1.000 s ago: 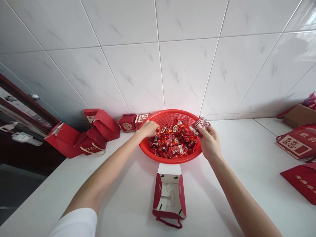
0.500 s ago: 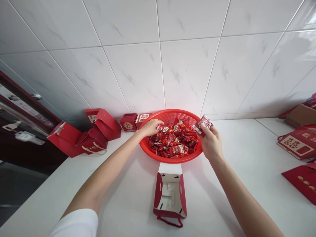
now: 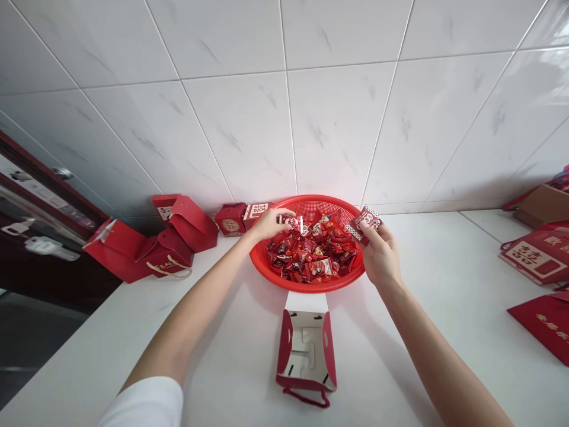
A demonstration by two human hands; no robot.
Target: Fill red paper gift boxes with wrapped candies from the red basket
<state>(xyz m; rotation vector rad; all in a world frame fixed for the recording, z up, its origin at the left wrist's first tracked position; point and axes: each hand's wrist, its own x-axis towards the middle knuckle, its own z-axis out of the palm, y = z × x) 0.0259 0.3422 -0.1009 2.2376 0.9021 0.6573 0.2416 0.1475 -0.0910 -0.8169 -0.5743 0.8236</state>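
Note:
A red plastic basket (image 3: 299,289) holds a heap of wrapped candies (image 3: 306,255) in red packets. Over its left side, my left hand (image 3: 269,226) pinches a red-and-white wrapped candy (image 3: 293,223), lifted just above the heap. At the basket's right rim, my right hand (image 3: 381,252) is closed on a dark red candy packet (image 3: 364,223) with a white dotted edge. In front of the basket lies an open gift box (image 3: 306,353), white inside with red sides and a red cord handle. Nothing can be seen lying in it.
Several red gift boxes (image 3: 164,249) stand at the left near the wall. Two small boxes (image 3: 231,219) sit behind the basket's left rim. To the right are red bags (image 3: 540,255), a red envelope-shaped piece (image 3: 544,323) and a brown carton (image 3: 540,204). A tiled wall (image 3: 333,130) rises behind.
My left hand has risen slightly out of the heap with the red-and-white candy, which now shows more fully. My right hand keeps its packet in nearly the same place.

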